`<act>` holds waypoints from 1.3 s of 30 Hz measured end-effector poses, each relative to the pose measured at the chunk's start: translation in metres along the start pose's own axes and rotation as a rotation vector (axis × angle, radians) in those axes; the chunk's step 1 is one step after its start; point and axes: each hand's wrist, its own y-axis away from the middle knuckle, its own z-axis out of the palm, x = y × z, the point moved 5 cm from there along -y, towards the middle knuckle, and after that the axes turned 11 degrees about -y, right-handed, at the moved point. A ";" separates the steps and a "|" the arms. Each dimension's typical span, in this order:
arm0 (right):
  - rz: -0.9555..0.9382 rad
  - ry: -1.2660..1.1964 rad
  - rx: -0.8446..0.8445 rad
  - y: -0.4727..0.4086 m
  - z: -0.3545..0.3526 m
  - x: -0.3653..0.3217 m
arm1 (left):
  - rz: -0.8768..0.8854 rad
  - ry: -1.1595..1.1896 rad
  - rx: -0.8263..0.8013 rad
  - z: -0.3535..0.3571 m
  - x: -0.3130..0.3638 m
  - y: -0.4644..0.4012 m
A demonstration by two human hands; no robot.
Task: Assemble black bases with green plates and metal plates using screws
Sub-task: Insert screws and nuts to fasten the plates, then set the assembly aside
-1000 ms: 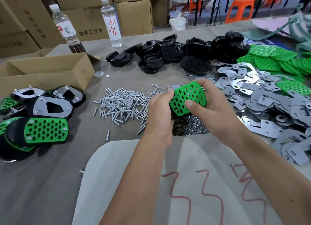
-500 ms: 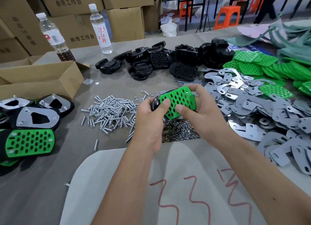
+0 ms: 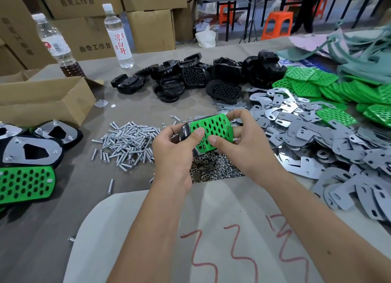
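Green plate [image 3: 211,133] at frame centre, seated over a black base [image 3: 184,132], held clear of the table above the nut pile [image 3: 213,168]. Gripped from both sides: left hand [image 3: 175,153] curled round the base's left end with thumb pressed on the plate face, right hand [image 3: 243,143] pinching the plate's right edge between thumb and fingers. Compared with a second ago, tilted flatter and lowered toward the body, with the dark base edge now showing at the left, where only the green face showed before. Probably means the plate is being squared on the base so the holes line up. No screw visible in this pair yet; fastening judged still to come.

Screws [image 3: 127,140] heaped just left of the hands. Metal plates [image 3: 306,134] spread to the right, loose green plates [image 3: 338,92] in the upper right, spare bases [image 3: 190,79] above centre. Finished units [image 3: 27,166] at the left edge beside a carton [image 3: 42,100]. Two bottles [image 3: 118,32] in the upper left.
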 end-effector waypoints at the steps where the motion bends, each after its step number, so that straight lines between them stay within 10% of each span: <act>1: -0.037 0.080 0.033 0.001 -0.002 -0.002 | -0.004 0.000 0.004 0.000 0.001 0.000; 5: -0.105 0.230 0.181 0.001 -0.014 -0.006 | -0.007 0.009 -0.011 -0.003 0.003 -0.003; 11: 0.141 -0.380 -0.092 0.001 -0.005 -0.005 | -0.016 0.015 -0.151 0.002 0.000 -0.001; 21: 0.167 -0.540 -0.159 0.001 -0.010 -0.007 | -0.022 0.016 -0.320 0.003 0.000 -0.003; 39: 0.232 -0.611 -0.224 0.002 -0.006 -0.010 | 0.408 -0.395 -0.070 0.002 0.012 0.001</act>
